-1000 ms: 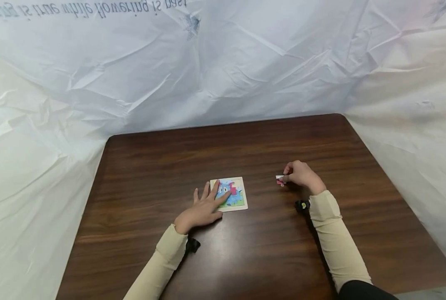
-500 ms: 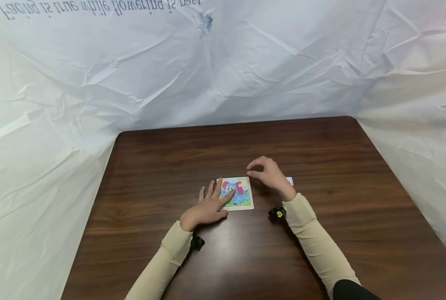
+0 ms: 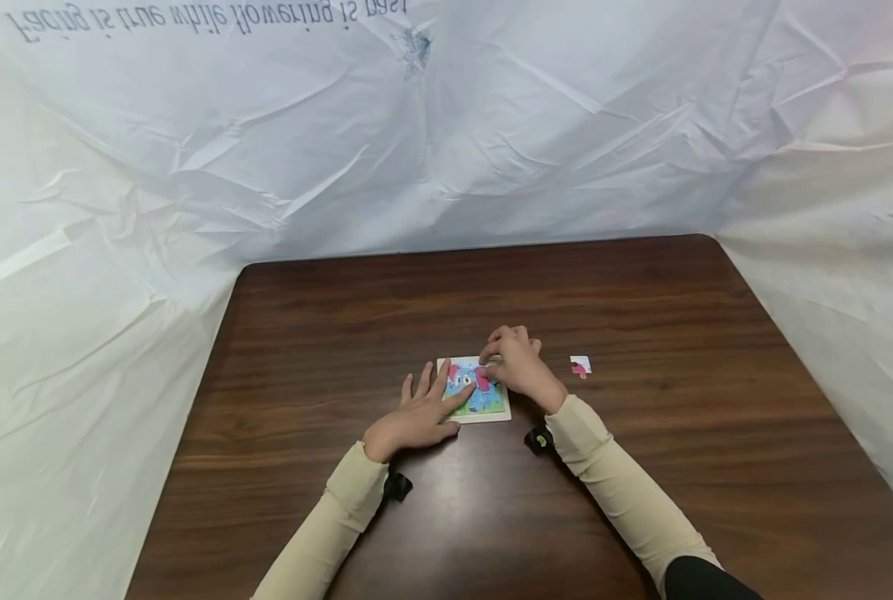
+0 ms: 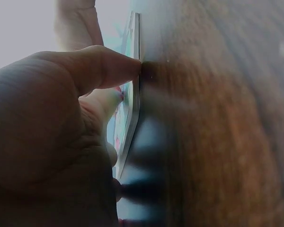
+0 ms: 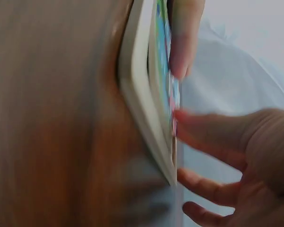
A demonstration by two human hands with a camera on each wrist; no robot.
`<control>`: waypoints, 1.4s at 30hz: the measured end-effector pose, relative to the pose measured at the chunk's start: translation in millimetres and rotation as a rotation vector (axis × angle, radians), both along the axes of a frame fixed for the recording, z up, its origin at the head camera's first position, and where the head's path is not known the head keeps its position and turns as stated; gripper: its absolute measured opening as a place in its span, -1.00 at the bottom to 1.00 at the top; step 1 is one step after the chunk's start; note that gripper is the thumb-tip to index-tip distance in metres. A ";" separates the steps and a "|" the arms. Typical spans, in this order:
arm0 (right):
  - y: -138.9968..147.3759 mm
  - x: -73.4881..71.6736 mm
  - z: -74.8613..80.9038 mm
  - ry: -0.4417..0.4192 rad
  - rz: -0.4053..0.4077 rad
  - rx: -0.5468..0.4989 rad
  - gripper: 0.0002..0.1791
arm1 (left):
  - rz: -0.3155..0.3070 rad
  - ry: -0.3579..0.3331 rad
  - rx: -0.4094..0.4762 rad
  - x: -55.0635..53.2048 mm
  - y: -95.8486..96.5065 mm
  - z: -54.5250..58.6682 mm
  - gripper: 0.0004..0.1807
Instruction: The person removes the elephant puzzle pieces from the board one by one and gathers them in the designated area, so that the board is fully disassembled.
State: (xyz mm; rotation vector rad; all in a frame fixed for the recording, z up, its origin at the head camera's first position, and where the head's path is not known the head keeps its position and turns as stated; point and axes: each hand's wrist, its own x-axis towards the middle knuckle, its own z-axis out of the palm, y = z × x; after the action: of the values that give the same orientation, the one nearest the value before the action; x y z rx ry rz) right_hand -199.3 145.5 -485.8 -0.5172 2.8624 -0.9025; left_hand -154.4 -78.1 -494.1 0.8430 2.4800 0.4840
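Observation:
A small square jigsaw puzzle (image 3: 484,408) in a pale frame lies on the table, showing a blue cartoon animal with pink ears. My left hand (image 3: 414,423) rests across its left side, fingers spread; in the left wrist view the thumb (image 4: 109,68) is at the frame's near edge. Over the upper right corner, my right hand (image 3: 517,364) pinches a puzzle piece down at the picture, its fingers mostly hiding it. In the right wrist view the right thumb (image 5: 203,124) meets the puzzle's surface beside a pink patch. One loose puzzle piece (image 3: 581,366), white and pink, lies to the right.
The dark wood table (image 3: 326,325) has rounded far corners. White wrinkled sheeting (image 3: 491,167) hangs behind it and at both sides. Black wrist cameras (image 3: 539,440) sit under both wrists, close above the tabletop.
My right hand has moved left from the loose pieces to the puzzle's upper right corner and come down there. One loose piece now shows uncovered. The left hand has stayed on the puzzle.

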 end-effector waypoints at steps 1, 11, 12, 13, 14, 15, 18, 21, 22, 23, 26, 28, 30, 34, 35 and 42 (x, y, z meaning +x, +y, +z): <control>-0.4 0.3 0.1 0.002 -0.002 -0.001 -0.95 | -0.002 -0.002 -0.001 0.0 0.8 0.1 -0.32; 6.6 -5.4 -5.0 -0.009 0.072 -0.167 -0.81 | -0.004 -0.007 0.005 -1.9 0.9 -1.1 -0.32; 7.9 -5.2 -4.1 -0.015 0.078 -0.189 -0.81 | -0.002 -0.006 0.006 -1.8 0.9 -1.3 -0.32; 9.3 -4.8 -3.2 -0.021 0.082 -0.201 -0.80 | 0.000 -0.008 0.009 -1.5 0.8 -1.4 -0.32; 10.9 -4.8 -2.4 -0.028 0.083 -0.211 -0.80 | 0.002 -0.008 0.010 -1.2 0.8 -1.4 -0.32; 12.8 -5.0 -1.7 -0.028 0.082 -0.214 -0.80 | 0.002 -0.009 0.006 -1.2 0.9 -1.8 -0.32; 22.0 -5.4 3.6 -0.031 0.059 -0.216 -0.82 | 0.004 -0.011 0.001 -1.3 1.3 -3.2 -0.31; 37.5 -5.6 10.4 -0.037 0.020 -0.228 -0.84 | 0.005 -0.009 -0.003 -1.2 1.8 -4.8 -0.31; 44.0 -5.2 13.0 -0.044 0.005 -0.229 -0.83 | 0.006 -0.011 -0.003 -1.0 1.9 -5.3 -0.31; 51.1 -4.9 15.5 -0.055 -0.009 -0.232 -0.84 | 0.007 -0.012 -0.004 -0.7 1.9 -5.7 -0.30; 73.6 -5.3 19.2 -0.078 -0.034 -0.208 -0.82 | 0.008 -0.014 -0.004 0.3 1.6 -6.1 -0.30; 88.5 -5.9 20.4 -0.092 -0.043 -0.178 -0.80 | 0.011 -0.009 0.001 0.1 1.5 -6.2 -0.31; 101.5 -6.3 20.9 -0.095 -0.043 -0.145 -0.78 | 0.010 -0.003 0.005 -0.4 1.4 -6.0 -0.31; 118.7 -5.2 21.3 -0.112 -0.034 -0.118 -0.74 | 0.003 0.005 0.015 -1.7 1.9 -5.6 -0.31; 120.9 -4.4 21.3 -0.119 -0.034 -0.110 -0.74 | 0.001 0.004 0.017 -1.9 2.0 -5.2 -0.31; 117.8 -1.0 14.8 -0.137 -0.028 0.027 -0.72 | 0.003 0.002 0.031 -2.8 2.1 -5.2 -0.32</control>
State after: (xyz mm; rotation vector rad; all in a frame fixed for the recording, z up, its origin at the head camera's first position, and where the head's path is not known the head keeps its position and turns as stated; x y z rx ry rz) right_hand -200.3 263.3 -471.1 -0.3969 2.7606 -0.8665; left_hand -157.3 -76.0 -499.3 0.8522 2.4824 0.5245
